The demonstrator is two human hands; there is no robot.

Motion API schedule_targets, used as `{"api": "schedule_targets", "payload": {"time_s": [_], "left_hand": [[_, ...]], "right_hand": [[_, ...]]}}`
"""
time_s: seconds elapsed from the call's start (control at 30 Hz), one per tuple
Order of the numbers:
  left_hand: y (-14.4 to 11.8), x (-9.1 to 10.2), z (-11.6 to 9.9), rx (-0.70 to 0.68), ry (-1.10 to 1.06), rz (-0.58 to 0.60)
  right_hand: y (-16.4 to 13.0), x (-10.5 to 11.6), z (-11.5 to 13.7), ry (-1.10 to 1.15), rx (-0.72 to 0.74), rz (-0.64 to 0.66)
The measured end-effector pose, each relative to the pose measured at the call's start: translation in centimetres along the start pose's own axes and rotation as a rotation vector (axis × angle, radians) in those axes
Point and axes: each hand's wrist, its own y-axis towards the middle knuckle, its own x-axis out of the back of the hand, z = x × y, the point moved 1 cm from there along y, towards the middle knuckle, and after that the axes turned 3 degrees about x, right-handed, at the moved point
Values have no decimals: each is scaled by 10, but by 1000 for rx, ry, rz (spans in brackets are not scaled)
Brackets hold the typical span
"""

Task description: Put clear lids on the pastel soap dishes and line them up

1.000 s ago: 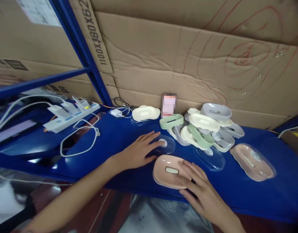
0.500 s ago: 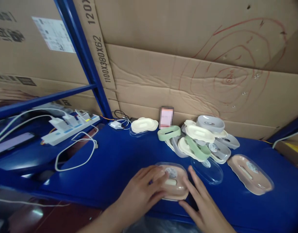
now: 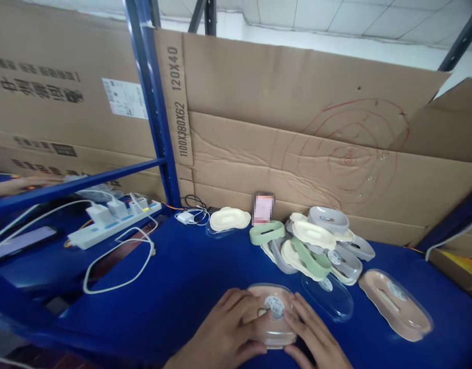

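Observation:
A pink soap dish (image 3: 276,330) with a clear lid and a round sticker lies at the near edge of the blue shelf, between my two hands. My left hand (image 3: 228,330) grips its left side, thumb and fingers on the lid and rim. On the right side, my right hand (image 3: 315,330) holds it too, fingers on the lid and thumb lower down. Just behind it lies a loose clear lid (image 3: 328,300) with a sticker. A second pink soap dish (image 3: 397,305) under a clear lid rests to the right.
Farther back is a pile of cream (image 3: 315,234), green (image 3: 311,259) and grey soap dishes (image 3: 328,219). A cream dish (image 3: 230,219) stands at back left, near a phone-like screen (image 3: 263,209). A power strip (image 3: 116,225) with cables lies left; beyond it another person's hand (image 3: 28,182) shows.
The view has tilted up, so things sit lower in it. My right hand has closed in from beside the dish onto its lid and side. My left hand stays on it.

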Motion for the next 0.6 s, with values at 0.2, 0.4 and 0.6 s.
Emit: {"api": "schedule_targets", "payload": {"time_s": [0.2, 0.4, 0.6], "left_hand": [[-8, -8, 4, -82, 72, -62], [12, 14, 5, -39, -57, 193], [62, 22, 66, 65, -22, 217]], "right_hand": [[-10, -9, -9, -55, 72, -49], [-14, -12, -6, 68, -161, 150], [-46, 18, -20, -125, -138, 30]]}}
